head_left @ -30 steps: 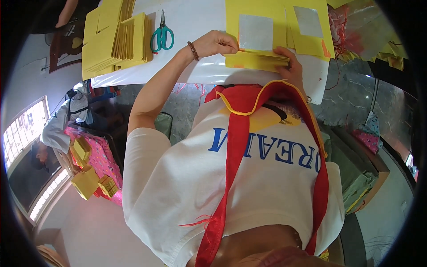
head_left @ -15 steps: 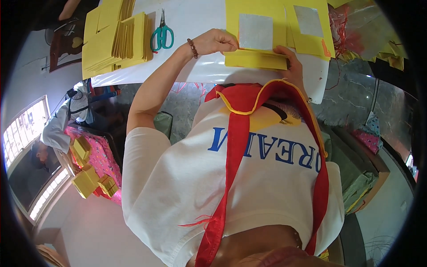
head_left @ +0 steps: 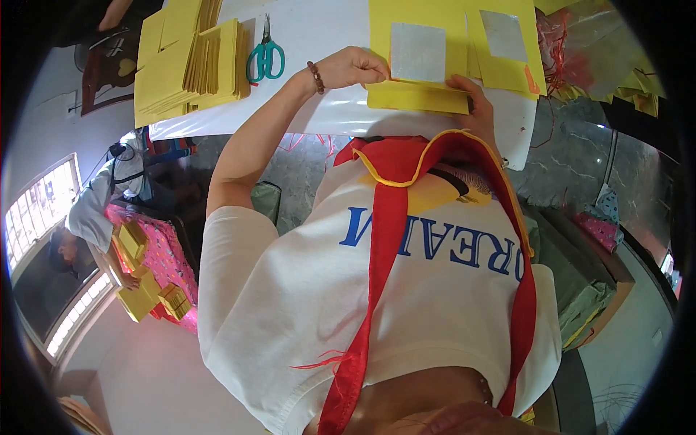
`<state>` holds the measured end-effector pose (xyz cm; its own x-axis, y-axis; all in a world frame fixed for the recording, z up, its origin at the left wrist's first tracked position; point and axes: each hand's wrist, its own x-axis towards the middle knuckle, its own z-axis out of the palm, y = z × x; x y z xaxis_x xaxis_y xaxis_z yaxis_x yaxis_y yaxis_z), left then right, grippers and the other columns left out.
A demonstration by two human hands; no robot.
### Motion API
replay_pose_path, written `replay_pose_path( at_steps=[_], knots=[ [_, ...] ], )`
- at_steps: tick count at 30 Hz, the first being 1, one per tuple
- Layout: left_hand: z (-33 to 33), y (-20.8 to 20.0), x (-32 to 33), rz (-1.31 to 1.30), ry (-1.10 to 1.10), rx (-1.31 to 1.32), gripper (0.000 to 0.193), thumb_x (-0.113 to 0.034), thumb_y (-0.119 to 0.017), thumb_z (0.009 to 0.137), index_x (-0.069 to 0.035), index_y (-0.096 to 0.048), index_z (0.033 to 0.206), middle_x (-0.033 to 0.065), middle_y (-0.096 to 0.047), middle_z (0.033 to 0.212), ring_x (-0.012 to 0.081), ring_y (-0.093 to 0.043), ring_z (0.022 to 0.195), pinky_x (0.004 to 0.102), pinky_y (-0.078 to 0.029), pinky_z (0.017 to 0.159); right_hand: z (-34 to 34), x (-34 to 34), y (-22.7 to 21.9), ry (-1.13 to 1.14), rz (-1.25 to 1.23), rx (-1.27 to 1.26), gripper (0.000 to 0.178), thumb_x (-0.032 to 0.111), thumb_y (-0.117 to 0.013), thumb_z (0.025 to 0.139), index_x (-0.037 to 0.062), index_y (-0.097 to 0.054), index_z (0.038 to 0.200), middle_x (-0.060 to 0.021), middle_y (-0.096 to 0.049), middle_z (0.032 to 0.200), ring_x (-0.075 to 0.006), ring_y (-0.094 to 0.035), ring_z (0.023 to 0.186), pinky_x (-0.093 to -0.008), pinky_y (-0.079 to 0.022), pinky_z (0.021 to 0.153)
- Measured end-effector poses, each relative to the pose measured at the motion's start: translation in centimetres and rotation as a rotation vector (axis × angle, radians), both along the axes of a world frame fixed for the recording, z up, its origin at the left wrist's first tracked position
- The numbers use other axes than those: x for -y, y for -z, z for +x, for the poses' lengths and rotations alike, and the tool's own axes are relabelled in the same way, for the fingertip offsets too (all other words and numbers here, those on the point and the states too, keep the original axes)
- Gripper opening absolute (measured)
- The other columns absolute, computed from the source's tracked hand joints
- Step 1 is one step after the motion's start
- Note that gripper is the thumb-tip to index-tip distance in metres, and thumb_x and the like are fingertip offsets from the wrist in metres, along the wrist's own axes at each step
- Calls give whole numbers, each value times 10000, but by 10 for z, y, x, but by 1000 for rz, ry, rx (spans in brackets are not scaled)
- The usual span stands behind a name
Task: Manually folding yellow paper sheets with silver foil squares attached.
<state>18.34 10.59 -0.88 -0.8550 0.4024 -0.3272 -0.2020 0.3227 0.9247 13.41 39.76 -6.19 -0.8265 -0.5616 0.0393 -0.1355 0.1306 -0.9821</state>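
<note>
A yellow paper sheet (head_left: 453,51) with a silver-grey rectangle (head_left: 418,54) on it lies at the front of the white table. Its near edge is folded up into a flap (head_left: 417,99). My left hand (head_left: 357,67), with a beaded bracelet on the wrist, pinches the sheet at the left end of the fold. At the right end, my right hand (head_left: 477,105) grips the folded edge between thumb and fingers, partly hidden behind the paper. To the left of my left hand lie teal-handled scissors (head_left: 266,59), blades pointing away.
Stacked folded yellow papers (head_left: 196,69) stand at the table's left. Another silver-patched yellow sheet (head_left: 504,36) lies to the right, beside clear plastic with red strings (head_left: 554,51). At far left a person (head_left: 90,210) leans over yellow bundles (head_left: 174,297) on pink cloth.
My hands and the folded sheet have hardly moved. At far left, the other person's hand has come into view on the yellow bundles.
</note>
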Motion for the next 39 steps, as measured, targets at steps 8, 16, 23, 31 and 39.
replay_pose_path(
  at_steps=[8,16,23,31,39],
  knots=[
    [11,2,4,165,-136,-7,332,-227,-651,807,-63,-631,1095,57,-643,989,140,-578,900,282,-461,806,-4,0,-2,29,-25,48,353,-14,-613,784,39,-569,1131,-71,-611,1090,-160,-578,1013,-277,-451,889],
    [27,11,-11,-555,-68,-775,452,-156,-673,739,-140,-577,1180,86,-539,1210,281,-464,1083,361,-400,901,-8,4,-3,83,-23,88,228,52,-587,858,23,-597,1084,-57,-636,1035,-88,-562,950,-224,-449,807],
    [24,2,-12,-615,-81,-896,436,0,-544,698,-115,-611,1112,127,-581,1143,313,-514,1058,391,-422,905,-21,6,-30,60,109,-434,318,91,-654,766,69,-613,1081,-67,-601,1145,-243,-532,1115,-327,-393,932],
    [69,-5,-26,-471,-116,-813,345,-19,-546,735,-112,-599,1062,141,-610,1015,302,-588,940,378,-473,823,-3,-11,-42,-286,293,-630,250,240,-663,744,186,-639,987,-17,-609,1130,-170,-536,1106,-340,-336,889],
    [43,15,-38,-319,-648,-237,209,-213,-485,913,-13,-531,872,160,-564,622,325,-560,558,395,-444,530,-2,18,-31,94,121,65,394,271,-622,825,55,-551,1147,-128,-641,895,-249,-621,758,-320,-451,631]
  ],
)
